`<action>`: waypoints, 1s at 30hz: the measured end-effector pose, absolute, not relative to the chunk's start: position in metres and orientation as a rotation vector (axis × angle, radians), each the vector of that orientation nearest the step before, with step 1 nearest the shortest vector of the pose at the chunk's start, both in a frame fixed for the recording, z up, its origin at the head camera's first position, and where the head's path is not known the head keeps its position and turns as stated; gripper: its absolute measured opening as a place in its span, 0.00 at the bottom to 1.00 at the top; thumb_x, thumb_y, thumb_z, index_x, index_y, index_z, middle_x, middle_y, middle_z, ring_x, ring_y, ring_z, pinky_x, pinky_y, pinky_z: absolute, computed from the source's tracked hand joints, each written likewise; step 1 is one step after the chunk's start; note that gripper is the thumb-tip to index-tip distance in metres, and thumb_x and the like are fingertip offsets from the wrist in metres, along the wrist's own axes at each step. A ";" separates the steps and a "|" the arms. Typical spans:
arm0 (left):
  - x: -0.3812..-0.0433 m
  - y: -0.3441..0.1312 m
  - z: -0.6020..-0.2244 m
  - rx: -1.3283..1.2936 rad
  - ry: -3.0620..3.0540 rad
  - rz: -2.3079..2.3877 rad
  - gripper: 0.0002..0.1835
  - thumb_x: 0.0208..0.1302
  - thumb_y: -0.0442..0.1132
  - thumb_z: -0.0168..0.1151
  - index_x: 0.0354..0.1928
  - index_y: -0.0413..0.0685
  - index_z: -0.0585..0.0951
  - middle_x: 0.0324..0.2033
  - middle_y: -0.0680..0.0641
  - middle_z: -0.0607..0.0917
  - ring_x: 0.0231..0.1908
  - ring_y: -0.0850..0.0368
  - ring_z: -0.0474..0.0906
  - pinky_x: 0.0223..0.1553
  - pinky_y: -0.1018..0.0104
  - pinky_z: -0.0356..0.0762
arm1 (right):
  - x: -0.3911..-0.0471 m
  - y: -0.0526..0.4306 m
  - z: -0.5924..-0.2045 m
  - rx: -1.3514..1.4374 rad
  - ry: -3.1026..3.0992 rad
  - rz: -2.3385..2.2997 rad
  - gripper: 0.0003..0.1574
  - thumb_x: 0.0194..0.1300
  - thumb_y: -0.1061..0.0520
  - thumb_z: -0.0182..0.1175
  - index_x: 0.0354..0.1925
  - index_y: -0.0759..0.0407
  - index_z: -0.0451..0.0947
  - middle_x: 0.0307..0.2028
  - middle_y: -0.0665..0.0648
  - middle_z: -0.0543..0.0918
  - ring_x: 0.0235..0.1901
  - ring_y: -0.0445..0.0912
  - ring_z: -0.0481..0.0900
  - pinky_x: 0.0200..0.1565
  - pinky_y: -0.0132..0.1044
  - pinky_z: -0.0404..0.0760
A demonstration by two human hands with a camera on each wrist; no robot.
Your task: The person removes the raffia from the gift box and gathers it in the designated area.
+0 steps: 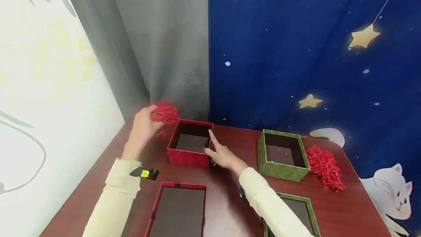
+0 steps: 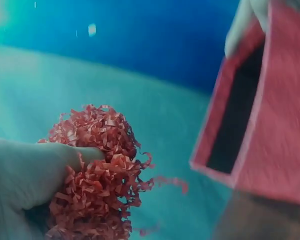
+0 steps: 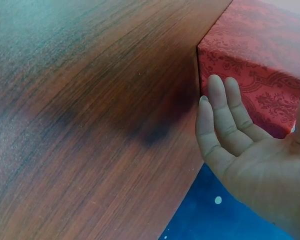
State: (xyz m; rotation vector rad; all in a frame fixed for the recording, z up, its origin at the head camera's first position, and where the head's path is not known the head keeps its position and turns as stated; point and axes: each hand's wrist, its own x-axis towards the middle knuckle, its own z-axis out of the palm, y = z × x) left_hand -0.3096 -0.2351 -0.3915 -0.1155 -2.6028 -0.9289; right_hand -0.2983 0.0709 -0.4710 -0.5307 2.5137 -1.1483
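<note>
A clump of crinkled red shredded paper (image 1: 165, 112) is gripped by my left hand (image 1: 143, 125), held just left of the red box. In the left wrist view, the thumb presses into the shredded paper (image 2: 92, 192) and loose strands stick out. The red patterned box (image 1: 188, 158) stands upright without a lid, and its dark bottom shows. At its right side is my right hand (image 1: 224, 156), the index finger extended along the rim. The right wrist view shows the fingers (image 3: 220, 120) fairly straight beside the box wall (image 3: 255, 75); firm contact cannot be made out.
A green box (image 1: 284, 173) stands to the right with a few red scraps inside. More red shredded paper (image 1: 325, 167) lies beside it. A red-edged lid (image 1: 180, 211) and a green-edged lid (image 1: 310, 207) lie nearer on the wooden table (image 1: 223, 207). Curtains hang behind.
</note>
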 end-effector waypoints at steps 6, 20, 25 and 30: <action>-0.313 -0.271 -0.440 -0.004 -2.708 -0.941 0.27 0.62 0.33 0.69 0.62 0.32 0.77 0.48 0.29 0.84 0.49 0.32 0.82 0.52 0.36 0.80 | -0.296 0.068 -0.469 -0.537 2.505 -1.159 0.52 0.77 0.42 0.52 0.84 0.39 0.32 0.29 0.66 0.83 0.30 0.57 0.85 0.44 0.45 0.83; -0.308 -0.278 -0.485 0.194 -2.897 -0.922 0.43 0.61 0.38 0.71 0.74 0.29 0.62 0.61 0.20 0.71 0.62 0.21 0.69 0.61 0.29 0.70 | -0.289 0.064 -0.467 -0.535 2.489 -1.163 0.51 0.78 0.43 0.51 0.84 0.40 0.32 0.31 0.67 0.83 0.31 0.57 0.84 0.46 0.47 0.83; -0.302 -0.275 -0.490 0.190 -2.977 -0.856 0.54 0.58 0.49 0.76 0.79 0.37 0.56 0.66 0.19 0.63 0.63 0.18 0.65 0.58 0.25 0.70 | -0.287 0.064 -0.467 -0.539 2.483 -1.165 0.51 0.78 0.43 0.51 0.84 0.41 0.32 0.31 0.67 0.83 0.31 0.57 0.85 0.45 0.46 0.84; -0.290 -0.266 -0.482 0.226 -3.039 -0.748 0.58 0.57 0.57 0.75 0.81 0.43 0.54 0.69 0.20 0.58 0.65 0.15 0.59 0.61 0.20 0.61 | -0.287 0.067 -0.467 -0.549 2.482 -1.171 0.52 0.78 0.44 0.52 0.84 0.41 0.32 0.31 0.67 0.83 0.32 0.58 0.85 0.44 0.47 0.84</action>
